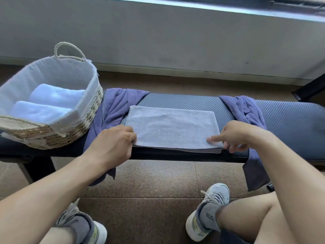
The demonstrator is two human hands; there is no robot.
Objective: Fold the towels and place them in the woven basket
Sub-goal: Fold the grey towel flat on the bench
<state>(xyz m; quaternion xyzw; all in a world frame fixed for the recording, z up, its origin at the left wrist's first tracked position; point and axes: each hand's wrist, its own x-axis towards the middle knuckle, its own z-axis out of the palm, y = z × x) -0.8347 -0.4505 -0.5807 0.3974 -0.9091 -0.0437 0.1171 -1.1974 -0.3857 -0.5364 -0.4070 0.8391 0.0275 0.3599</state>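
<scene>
I am pinching the near corners of the flat grey half-folded towel (173,128) between my hands (116,140), while two folded white towels (51,104) are sitting in the woven basket (58,136) beyond my left hand and two purple towels (117,104) are waiting on the bench (290,120).

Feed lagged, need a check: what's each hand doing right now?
Left hand: grips the grey towel at its near left corner.
Right hand: pinches the towel's near right corner.
</scene>
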